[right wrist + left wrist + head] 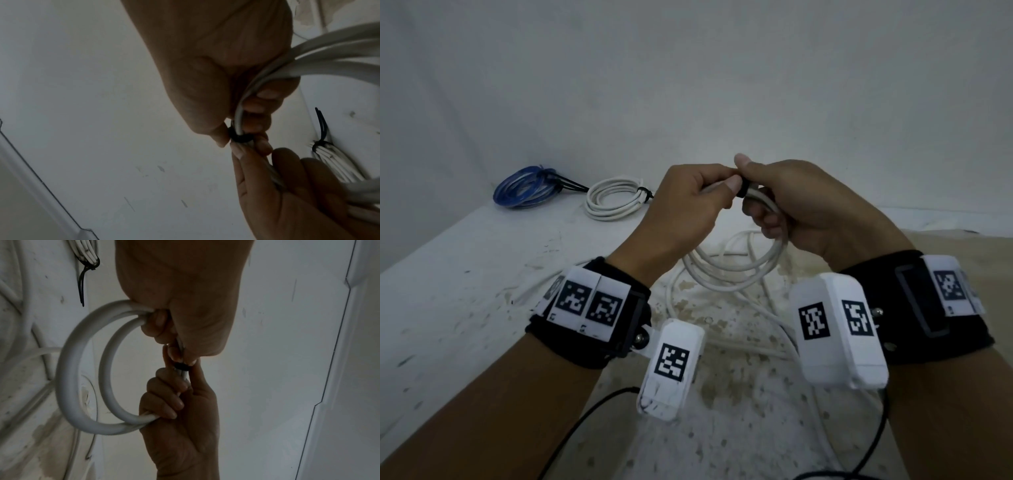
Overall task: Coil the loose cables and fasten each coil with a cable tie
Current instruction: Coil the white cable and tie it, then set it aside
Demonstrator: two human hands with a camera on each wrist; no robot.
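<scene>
Two bare hands meet above a worn white table (465, 281), each gripping the same white cable coil (736, 274). The left hand (685, 209) has its fingers curled round the bundled strands, its thumb tip pressed beside a black cable tie (743, 189) that rings the bundle at the point where the hands touch. The right hand (808, 209) likewise closes round the strands on the other side of the tie, thumb raised over it. In the left wrist view the coil (82, 369) arcs out from between the two fists as two visible loops, and the tie (182, 366) sits as a narrow dark band between the fingertips. The right wrist view shows the same band (239, 138) encircling the strands, pinched between the thumbs and fingertips of both hands. Below the held coil, further loose white cable (774, 329) lies on the table. At the far edge of the table, well apart from the hands, rest a blue coil (524, 188) and, just beside it, a finished white coil (613, 200), each bound by a black tie.
</scene>
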